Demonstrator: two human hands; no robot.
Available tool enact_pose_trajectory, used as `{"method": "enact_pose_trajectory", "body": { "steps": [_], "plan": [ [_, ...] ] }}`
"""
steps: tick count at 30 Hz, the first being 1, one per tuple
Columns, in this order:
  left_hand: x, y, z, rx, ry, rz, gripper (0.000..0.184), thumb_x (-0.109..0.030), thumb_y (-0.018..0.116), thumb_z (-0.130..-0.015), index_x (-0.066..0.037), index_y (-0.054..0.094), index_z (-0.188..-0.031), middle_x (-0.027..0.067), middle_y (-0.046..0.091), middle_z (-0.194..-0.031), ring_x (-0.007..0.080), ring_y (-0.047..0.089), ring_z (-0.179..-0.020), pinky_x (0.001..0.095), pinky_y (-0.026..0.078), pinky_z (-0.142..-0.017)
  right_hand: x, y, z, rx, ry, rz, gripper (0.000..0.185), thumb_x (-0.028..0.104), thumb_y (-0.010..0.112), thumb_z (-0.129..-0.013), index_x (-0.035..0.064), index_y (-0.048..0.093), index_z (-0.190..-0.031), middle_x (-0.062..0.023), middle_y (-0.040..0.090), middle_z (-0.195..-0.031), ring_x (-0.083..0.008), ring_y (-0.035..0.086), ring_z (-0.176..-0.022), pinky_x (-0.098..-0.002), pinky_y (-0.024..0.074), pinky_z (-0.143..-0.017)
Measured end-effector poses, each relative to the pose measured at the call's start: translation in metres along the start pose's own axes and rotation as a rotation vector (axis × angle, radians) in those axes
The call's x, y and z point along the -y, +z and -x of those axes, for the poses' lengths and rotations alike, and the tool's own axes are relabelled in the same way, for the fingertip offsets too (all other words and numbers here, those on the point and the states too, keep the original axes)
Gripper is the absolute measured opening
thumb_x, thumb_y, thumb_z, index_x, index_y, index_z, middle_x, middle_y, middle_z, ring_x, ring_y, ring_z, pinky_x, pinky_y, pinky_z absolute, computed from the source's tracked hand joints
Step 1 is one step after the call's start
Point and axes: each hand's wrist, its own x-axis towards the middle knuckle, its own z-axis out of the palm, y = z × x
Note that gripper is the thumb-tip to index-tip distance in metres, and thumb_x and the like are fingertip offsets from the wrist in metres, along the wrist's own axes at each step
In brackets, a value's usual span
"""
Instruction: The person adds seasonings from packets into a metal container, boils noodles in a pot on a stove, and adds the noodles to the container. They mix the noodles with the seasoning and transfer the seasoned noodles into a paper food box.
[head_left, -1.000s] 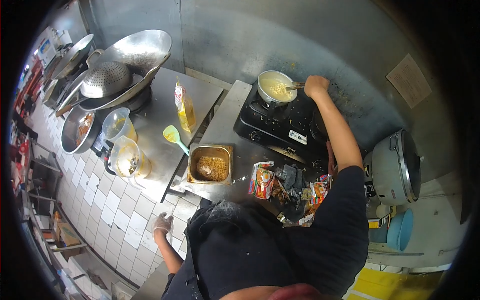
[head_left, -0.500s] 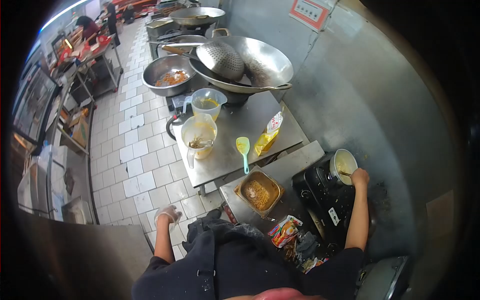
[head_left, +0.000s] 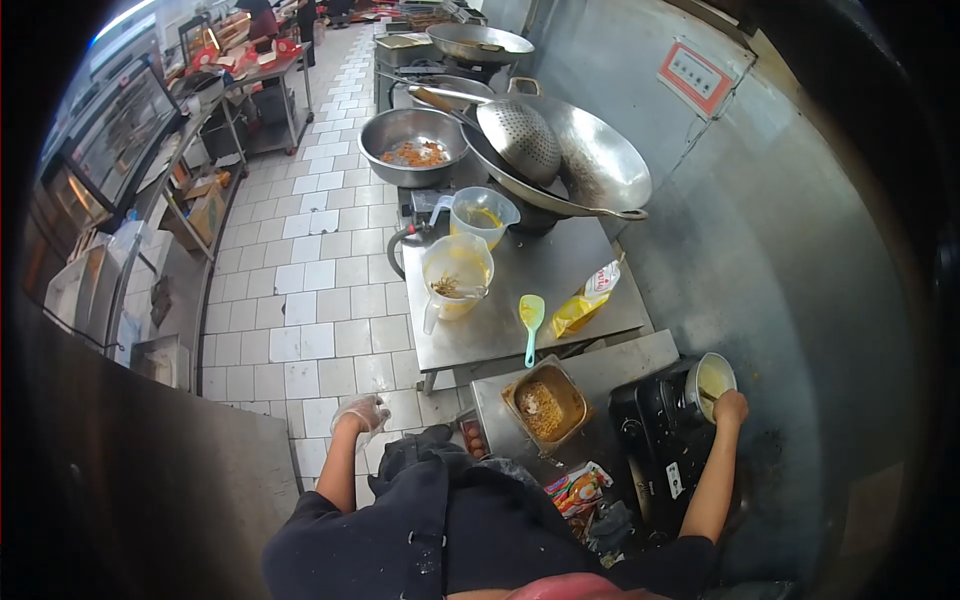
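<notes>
Far left: person's left hand (head_left: 363,413) in a clear glove, out over the tiled floor (head_left: 305,340), near side. Grip released, fingers loosely bent.

Farther off and rightward, a steel bowl (head_left: 377,170) held orange bits. Two clear jugs followed at the left of a steel table (head_left: 450,350): near jug (head_left: 440,262) with a whisk-like tool inside, far jug (head_left: 474,236) streaked yellow. Perforated strainer (head_left: 518,138) lay in the large wok (head_left: 605,155) beyond them. Pale green spoon (head_left: 531,335) lay at the table's near side, yellow packet (head_left: 580,312) just right of it. Nearer, a square metal container (head_left: 574,407) held crumbly tan food; torn wrappers (head_left: 580,488) lay near it, by the body.

Right: black stove (head_left: 630,405), white pot (head_left: 730,368) on its far part, pale contents. Right hand (head_left: 731,407) at the pot's near edge, fingers closed round a utensil (head_left: 707,396) that reached inside.
</notes>
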Motion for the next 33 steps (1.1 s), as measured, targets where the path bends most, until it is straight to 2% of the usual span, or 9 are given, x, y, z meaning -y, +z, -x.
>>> {"method": "enact_pose_trajectory", "body": {
  "steps": [6, 9, 12, 13, 20, 23, 28, 30, 33],
  "plan": [
    [0.094, 0.101, -0.041, -0.02, 0.119, 0.156, 0.047, -0.04, 0.058, -0.085, -0.004, 0.063, -0.116, 0.0205, 0.066, -0.108, 0.0321, 0.065, -0.098, 0.0405, 0.049, -0.089, -0.004, -0.011, 0.013, 0.024, 0.118, -0.008, 0.022, 0.012, 0.054, -0.087, 0.0032, 0.072, -0.096, -0.0188, 0.069, -0.101, -0.0342, 0.067, -0.093, -0.0411, 0.0549, -0.078],
    [0.134, 0.163, -0.019, -0.004, -0.189, 0.844, 0.04, -0.042, 0.056, -0.086, -0.009, 0.066, -0.107, 0.0152, 0.068, -0.094, 0.0279, 0.063, -0.085, 0.0392, 0.05, -0.075, -0.021, -0.017, 0.021, -0.086, 0.079, -0.042, 0.019, 0.019, 0.063, -0.082, 0.0038, 0.071, -0.091, -0.0178, 0.069, -0.098, -0.035, 0.067, -0.093, -0.043, 0.0541, -0.078],
    [0.146, 0.19, -0.009, 0.045, -0.412, 1.158, 0.04, -0.041, 0.056, -0.087, -0.009, 0.065, -0.108, 0.0139, 0.067, -0.095, 0.0267, 0.063, -0.085, 0.0384, 0.05, -0.073, -0.027, -0.051, 0.049, -0.052, 0.176, -0.106, 0.029, 0.035, 0.066, -0.082, 0.0079, 0.071, -0.09, -0.0171, 0.069, -0.098, -0.0348, 0.067, -0.093, -0.044, 0.054, -0.076],
    [0.149, 0.195, -0.007, 0.067, -0.454, 1.211, 0.039, -0.041, 0.055, -0.087, -0.009, 0.064, -0.109, 0.0135, 0.067, -0.095, 0.0263, 0.063, -0.084, 0.0381, 0.05, -0.072, -0.029, -0.076, 0.061, 0.065, 0.201, -0.151, 0.051, 0.052, 0.069, -0.077, 0.0053, 0.069, -0.098, -0.0189, 0.068, -0.101, -0.0369, 0.066, -0.094, -0.0459, 0.0537, -0.076],
    [0.161, 0.197, -0.021, 0.152, -0.535, 1.198, 0.038, -0.039, 0.055, -0.089, -0.01, 0.062, -0.112, 0.0107, 0.065, -0.097, 0.0236, 0.061, -0.083, 0.0362, 0.048, -0.068, -0.048, -0.027, 0.044, 0.146, 0.084, -0.097, 0.024, 0.018, 0.063, -0.08, 0.004, 0.071, -0.097, -0.0197, 0.067, -0.104, -0.0325, 0.066, -0.099, -0.0416, 0.0535, -0.082],
    [0.158, 0.191, -0.031, 0.107, -0.503, 1.205, 0.037, -0.038, 0.054, -0.09, -0.01, 0.06, -0.114, 0.0095, 0.064, -0.097, 0.0225, 0.06, -0.082, 0.0353, 0.048, -0.066, -0.033, 0.011, 0.032, 0.127, 0.003, -0.159, 0.023, 0.016, 0.059, -0.082, 0.0031, 0.072, -0.097, -0.0189, 0.068, -0.103, -0.0327, 0.066, -0.097, -0.0415, 0.0537, -0.082],
    [0.152, 0.174, -0.059, -0.02, -0.347, 1.242, 0.037, -0.037, 0.054, -0.092, -0.01, 0.058, -0.116, 0.0075, 0.062, -0.098, 0.0205, 0.059, -0.081, 0.034, 0.047, -0.064, -0.025, 0.028, 0.013, -0.024, 0.246, -0.236, 0.023, 0.013, 0.053, -0.085, 0.0025, 0.073, -0.092, -0.0172, 0.07, -0.098, -0.0338, 0.068, -0.091, -0.0421, 0.0544, -0.078],
    [0.138, 0.161, -0.073, -0.148, -0.21, 1.313, 0.036, -0.037, 0.054, -0.092, -0.011, 0.057, -0.117, 0.0067, 0.062, -0.099, 0.0198, 0.059, -0.081, 0.0334, 0.047, -0.062, -0.022, 0.023, 0.018, -0.087, 0.14, -0.244, 0.021, 0.016, 0.057, -0.084, 0.0026, 0.073, -0.09, -0.0183, 0.069, -0.096, -0.0345, 0.068, -0.088, -0.0429, 0.0544, -0.076],
    [0.127, 0.142, -0.057, -0.038, -0.248, 1.18, 0.041, -0.04, 0.051, -0.094, -0.013, 0.053, -0.125, 0.008, 0.061, -0.109, 0.0218, 0.06, -0.085, 0.036, 0.049, -0.065, -0.03, 0.002, 0.033, -0.174, 0.001, -0.208, 0.024, 0.025, 0.065, -0.082, 0.003, 0.071, -0.089, -0.0198, 0.068, -0.092, -0.0373, 0.067, -0.088, -0.0453, 0.0534, -0.075]
  ]
}}
